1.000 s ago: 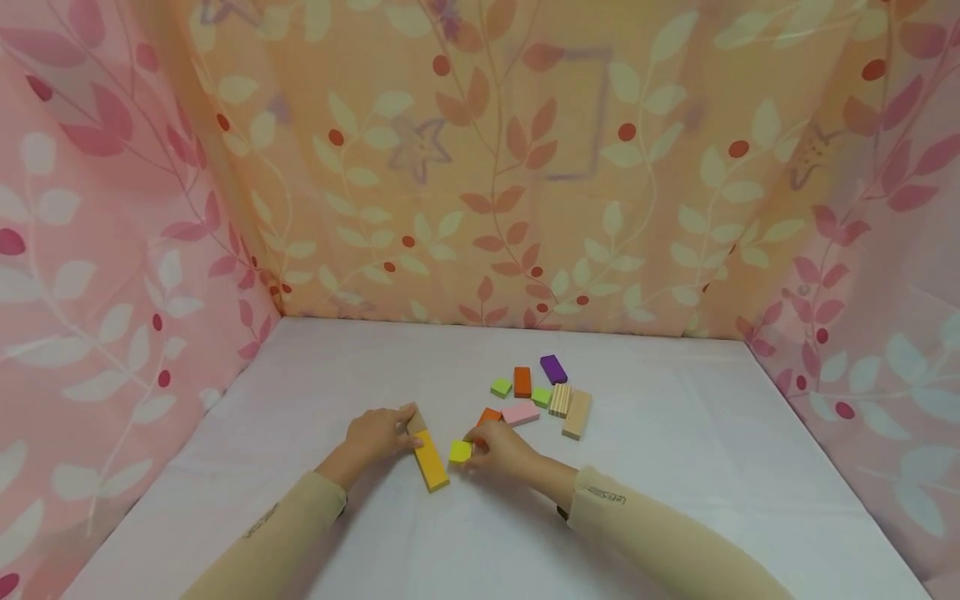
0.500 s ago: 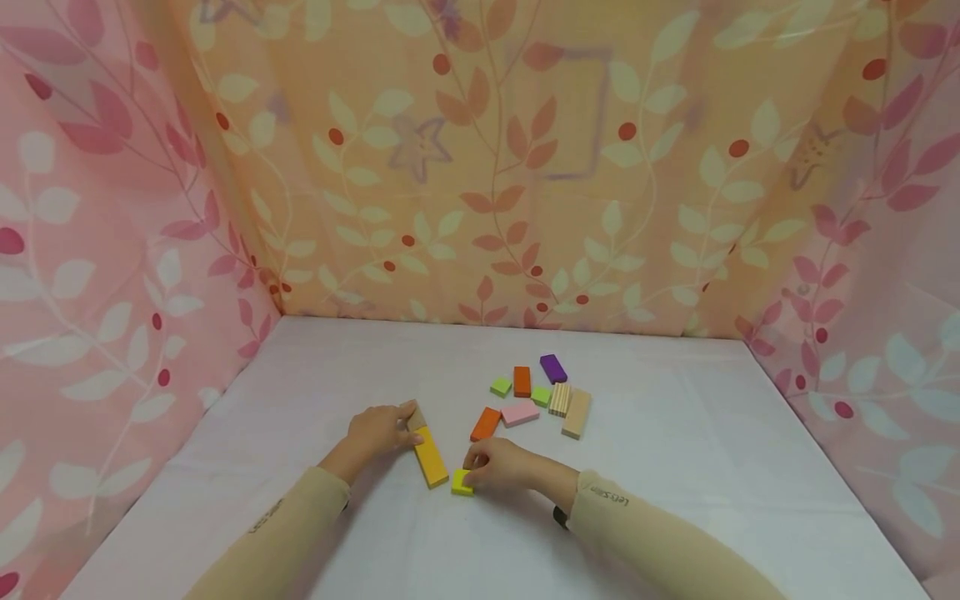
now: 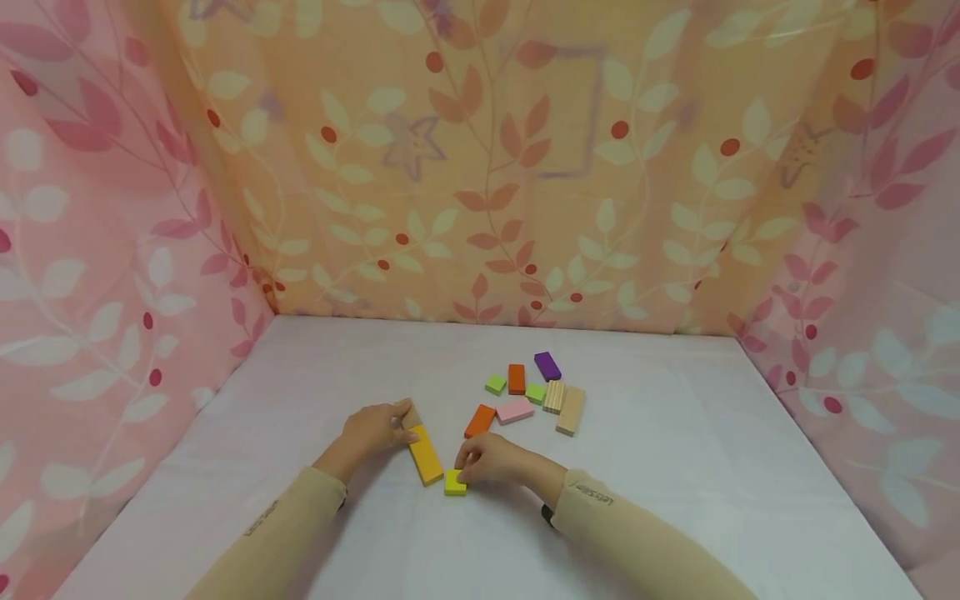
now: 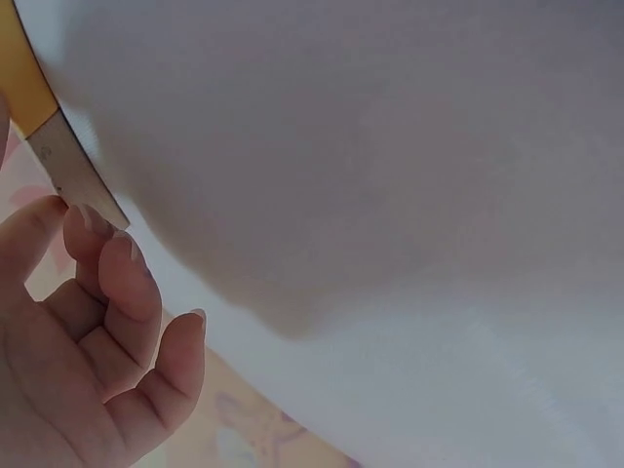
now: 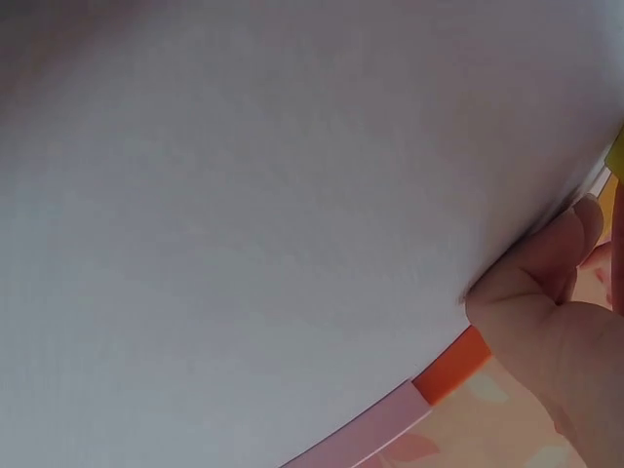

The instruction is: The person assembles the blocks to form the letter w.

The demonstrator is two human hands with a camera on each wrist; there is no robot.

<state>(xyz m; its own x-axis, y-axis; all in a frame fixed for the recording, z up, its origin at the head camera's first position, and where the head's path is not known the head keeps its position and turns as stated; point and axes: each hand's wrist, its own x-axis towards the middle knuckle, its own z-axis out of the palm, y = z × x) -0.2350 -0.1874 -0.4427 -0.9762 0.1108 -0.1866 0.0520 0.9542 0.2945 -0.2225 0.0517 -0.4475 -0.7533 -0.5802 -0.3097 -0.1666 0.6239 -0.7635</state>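
Note:
In the head view my left hand (image 3: 369,431) holds a short plain wooden block (image 3: 410,414) and a longer yellow-orange block (image 3: 426,456) that lie end to end on the white table. The thumb is on the far end of the yellow-orange block. In the left wrist view, curled fingertips (image 4: 102,219) meet the wooden block's (image 4: 76,168) far end. My right hand (image 3: 495,458) pinches a small lemon-yellow square block (image 3: 454,482) on the table, just right of the yellow-orange block's near end. In the right wrist view only this block's edge (image 5: 616,156) shows.
Beyond my right hand lie an orange block (image 3: 480,421), a pink block (image 3: 515,410), another orange block (image 3: 517,379), two light green blocks (image 3: 495,384), a purple block (image 3: 547,366), a striped block (image 3: 554,397) and a long wooden block (image 3: 572,411). Flowered curtains (image 3: 480,167) surround the table (image 3: 675,467).
My right hand has brought the lemon-yellow block nearer the front, beside the yellow-orange block's near end, uncovering the orange block. The left hand stays at its two blocks. The head view has shifted slightly.

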